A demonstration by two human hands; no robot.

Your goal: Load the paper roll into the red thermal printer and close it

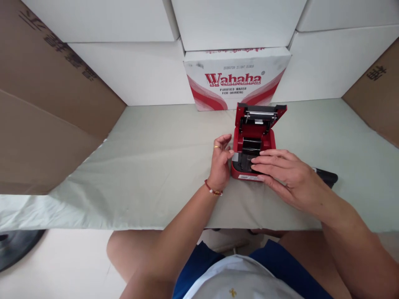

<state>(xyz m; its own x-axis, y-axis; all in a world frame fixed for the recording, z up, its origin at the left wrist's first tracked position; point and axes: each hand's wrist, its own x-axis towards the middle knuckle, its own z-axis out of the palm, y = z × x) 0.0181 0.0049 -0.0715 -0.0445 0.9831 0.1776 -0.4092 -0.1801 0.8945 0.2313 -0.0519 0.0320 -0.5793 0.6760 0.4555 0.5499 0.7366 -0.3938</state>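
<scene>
Steadying the red machine point(253, 132), maybe, the half-open left grip point(220, 164) touches it; the loose right grip point(288, 174) hides any hold.

Bright red with black inner parts point(252, 145) and a white label point(248, 177), the machine point(253, 132) stands out against my desk point(149, 149) in its pale green cloth. A white carton point(238, 66) carries red lettering point(233, 79) and curving red bands point(205, 99). Brown cardboard point(46, 120) bears black characters point(67, 50); other boxes point(124, 72) are plain white. I wear a gold ring point(217, 146), a red bracelet point(215, 192) and blue shorts point(199, 261).
</scene>
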